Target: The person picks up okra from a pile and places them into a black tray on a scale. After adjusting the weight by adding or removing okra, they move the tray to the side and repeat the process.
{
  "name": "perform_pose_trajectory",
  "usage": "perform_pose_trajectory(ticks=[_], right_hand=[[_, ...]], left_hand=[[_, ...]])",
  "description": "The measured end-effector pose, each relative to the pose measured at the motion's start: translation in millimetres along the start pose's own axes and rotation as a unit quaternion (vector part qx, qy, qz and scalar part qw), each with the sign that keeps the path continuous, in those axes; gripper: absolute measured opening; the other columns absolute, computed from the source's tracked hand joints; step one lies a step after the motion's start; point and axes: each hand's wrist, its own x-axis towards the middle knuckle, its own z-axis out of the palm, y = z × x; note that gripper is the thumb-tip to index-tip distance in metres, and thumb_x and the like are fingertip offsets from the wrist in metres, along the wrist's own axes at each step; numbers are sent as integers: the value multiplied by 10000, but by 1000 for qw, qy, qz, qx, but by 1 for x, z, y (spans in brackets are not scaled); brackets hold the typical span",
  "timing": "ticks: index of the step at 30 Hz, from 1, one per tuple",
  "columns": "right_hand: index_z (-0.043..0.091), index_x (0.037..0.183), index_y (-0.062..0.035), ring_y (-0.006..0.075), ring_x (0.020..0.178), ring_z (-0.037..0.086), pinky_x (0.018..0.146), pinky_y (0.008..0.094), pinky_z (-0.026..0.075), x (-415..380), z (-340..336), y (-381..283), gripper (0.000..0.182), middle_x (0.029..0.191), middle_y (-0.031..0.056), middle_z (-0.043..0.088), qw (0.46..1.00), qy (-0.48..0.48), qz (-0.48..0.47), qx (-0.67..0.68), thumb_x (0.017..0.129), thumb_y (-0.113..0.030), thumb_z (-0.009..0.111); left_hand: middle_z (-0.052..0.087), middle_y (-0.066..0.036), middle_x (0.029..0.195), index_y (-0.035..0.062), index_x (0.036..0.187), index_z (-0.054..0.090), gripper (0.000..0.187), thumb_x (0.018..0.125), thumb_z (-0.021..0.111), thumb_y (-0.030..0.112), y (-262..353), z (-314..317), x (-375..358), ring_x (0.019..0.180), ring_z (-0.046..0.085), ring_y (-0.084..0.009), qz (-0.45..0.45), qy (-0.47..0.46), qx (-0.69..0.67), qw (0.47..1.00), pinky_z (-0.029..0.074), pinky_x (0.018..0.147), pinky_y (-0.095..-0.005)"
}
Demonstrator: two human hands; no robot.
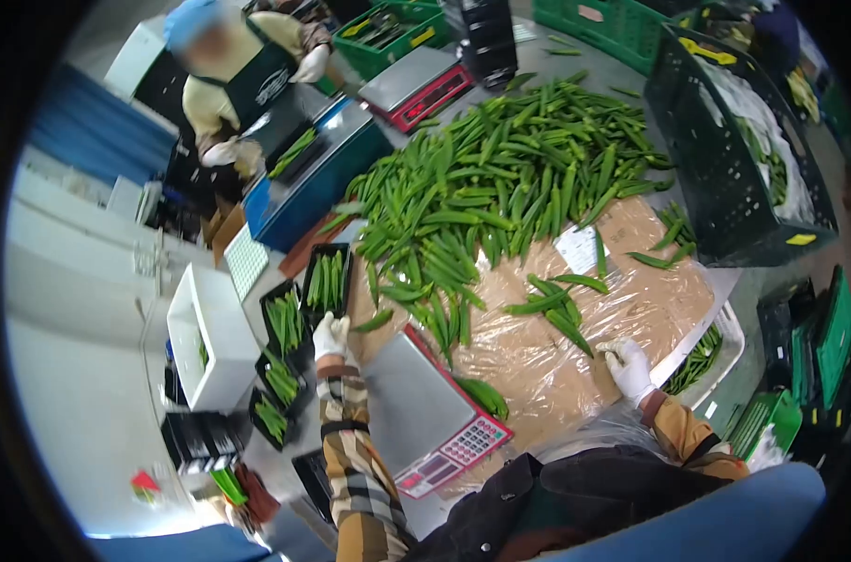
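Note:
My left hand (332, 337), in a white glove, is at the near end of a black tray (328, 279) of okra, its fingers closed on the tray's edge. My right hand (627, 367), also gloved, rests low over the plastic-covered cardboard (528, 375); its fingertips are near the end of an okra pod (568, 332), and whether they hold anything is too small to tell. A big heap of okra (500, 178) spreads beyond both hands. Between my arms lies a scale (416, 403) with a bare metal plate and a red edge.
More filled black trays (285, 320) line the left side, beside a white bin (210, 335). A co-worker (247, 84) stands at the upper left near a blue machine (318, 173) and another scale (416, 84). A dark crate (734, 206) stands right; a white basket (730, 347) holds okra.

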Motion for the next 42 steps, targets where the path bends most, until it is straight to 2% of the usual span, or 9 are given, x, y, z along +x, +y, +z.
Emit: perform_pose_trajectory(ticks=[5,9,12,13,14,15,26,37,42], right_hand=[[731,984,-110,329,919,624,853,412,499,5,11,6,160,925,134,666,999,-35,-5,-6,851,-109,643],[721,934,-132,328,912,627,834,417,502,7,12,9,132,925,123,646,998,-36,-1,-57,834,-156,637],[698,915,-132,321,916,623,819,420,502,12,12,6,112,911,111,635,995,-63,9,-82,827,-163,637],[689,913,-131,318,921,620,814,420,502,13,12,5,107,912,105,630,993,-75,13,-89,828,-168,636],[685,904,-132,316,915,621,810,419,502,14,14,7,101,910,101,630,993,-72,14,-91,823,-169,638],[682,895,-133,314,909,622,805,418,503,14,15,8,95,908,98,631,993,-69,14,-92,817,-170,641],[695,1049,-156,350,961,615,835,449,503,11,16,38,225,1019,161,632,989,-123,-1,-79,842,-209,625],[469,1375,-45,364,1285,455,1091,451,367,149,-106,92,721,1405,199,472,963,192,35,-186,727,-190,749],[335,1466,-12,375,1376,366,1129,435,335,204,-134,132,874,1494,219,371,953,138,160,-215,763,-303,767]], left_hand=[[557,-145,1330,5,1418,430,450,1016,509,191,28,-22,-135,1195,583,-261,161,-210,129,956,499,984,-380],[530,-220,1388,-101,1386,447,447,1013,509,139,21,-87,-253,1267,521,-310,420,71,455,782,363,1103,-359],[574,-259,1312,-86,1314,531,393,986,547,131,-24,-184,-303,1217,540,-365,425,264,525,688,383,1078,-394],[687,-230,1075,-61,1181,640,376,950,617,234,-51,-216,-326,991,653,-338,464,287,776,317,522,894,-389],[697,-227,1018,-62,1196,634,375,980,564,237,-70,-243,-325,915,665,-352,436,208,632,606,540,850,-374],[696,-221,933,-36,1122,669,331,1006,517,235,-106,-292,-279,794,664,-340,511,233,511,651,552,753,-364],[680,-211,989,-34,1113,663,287,990,536,193,-83,-135,-361,860,638,-329,472,185,603,616,514,805,-371],[667,-203,1076,-37,1148,651,272,972,560,149,-64,-37,-397,967,618,-323,467,69,633,613,477,893,-379],[661,-199,1116,-39,1165,645,272,963,571,129,-57,-13,-408,1016,609,-321,451,48,651,608,460,933,-382]])
